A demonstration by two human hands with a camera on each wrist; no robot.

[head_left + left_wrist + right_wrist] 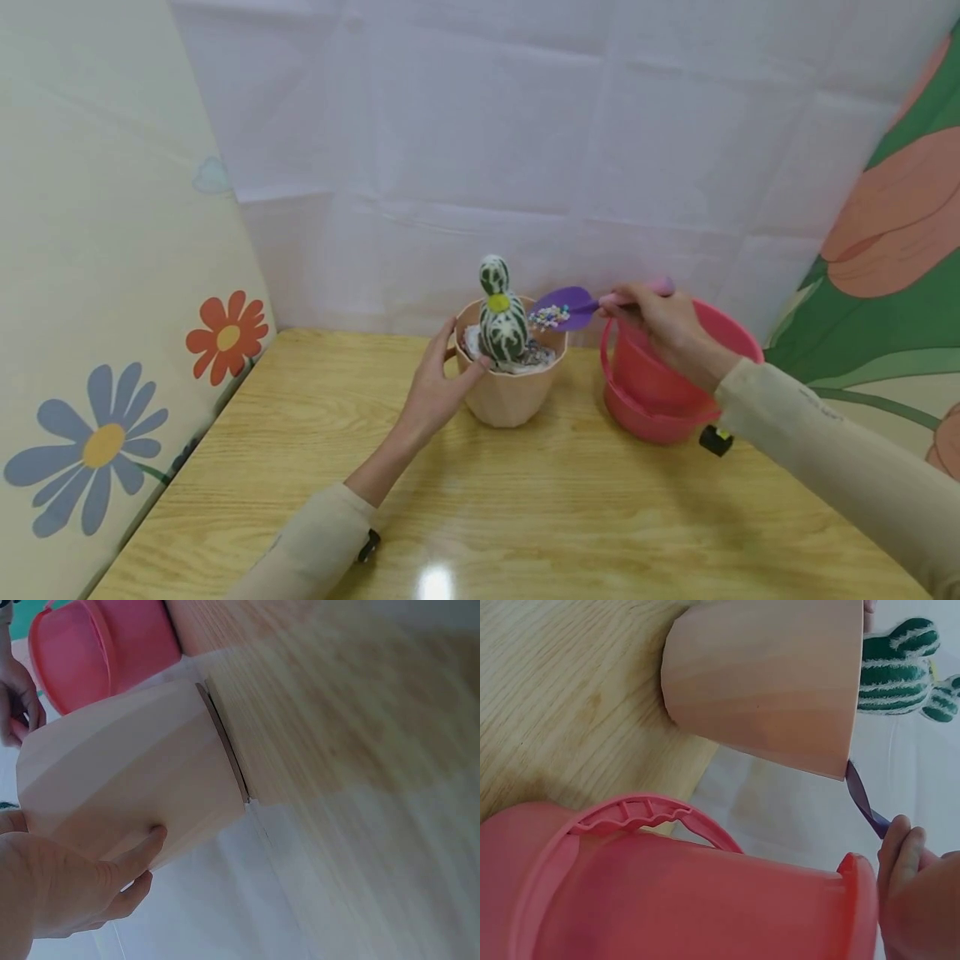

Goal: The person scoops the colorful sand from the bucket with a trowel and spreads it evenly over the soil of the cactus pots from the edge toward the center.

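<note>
A beige flowerpot (510, 400) stands on the table, with a green-and-white artificial cactus (504, 333) upright in it. My left hand (441, 379) holds the pot at its left side, thumb at the rim; in the left wrist view, fingers (139, 859) lie along the pot's wall. The right hand (667, 325) grips the pink handle of a purple toy shovel (573, 304). Small multicoloured beads (550, 317) sit on the blade, which overlaps the pot's right rim. From the right wrist view, the blade edge (860, 795) is right at the rim.
Right of the pot stands a red bucket (660, 408) with its handle (609, 367) hanging at the side, partly under my right forearm. A white cloth (450, 167) hangs behind the wooden table (337, 400). Flower-printed panels (112, 250) flank both sides.
</note>
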